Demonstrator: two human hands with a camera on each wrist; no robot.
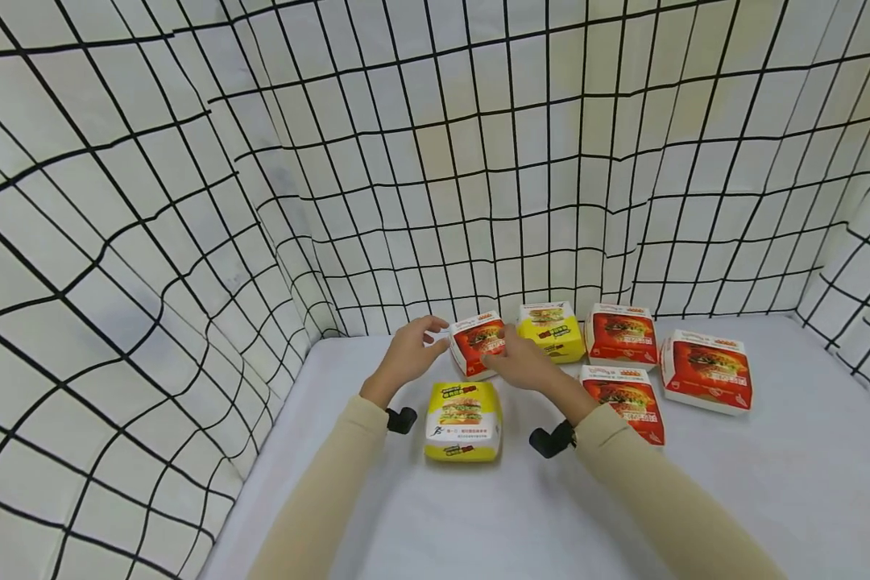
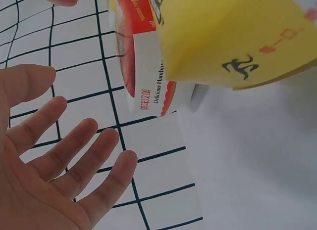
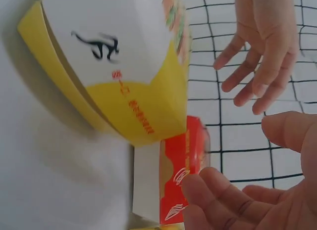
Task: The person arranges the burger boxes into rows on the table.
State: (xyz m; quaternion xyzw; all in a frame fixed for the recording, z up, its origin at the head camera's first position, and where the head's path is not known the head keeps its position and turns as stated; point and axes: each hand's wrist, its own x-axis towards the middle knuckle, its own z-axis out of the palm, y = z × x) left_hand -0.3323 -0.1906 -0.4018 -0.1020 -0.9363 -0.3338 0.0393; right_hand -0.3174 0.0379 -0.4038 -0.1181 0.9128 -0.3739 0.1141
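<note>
A small red burger box [image 1: 473,341] stands at the back left of the white table, between my two hands. My left hand [image 1: 408,351] is just left of it, its fingers spread and loosely bent, apart from the box in the left wrist view. On the other side my right hand [image 1: 525,364] has thumb and fingers near the red box's right side; in the right wrist view its fingertips overlap the box [image 3: 173,190], and whether they touch is unclear. A yellow and white burger box [image 1: 464,423] sits nearer to me, between my forearms.
Right of my right hand stand another yellow burger box [image 1: 551,330] and several red ones, including one [image 1: 621,334] at the back, one [image 1: 627,396] partly behind my right forearm and one [image 1: 706,370] farthest right. Black netting [image 1: 478,169] over white cloth rises behind and at both sides.
</note>
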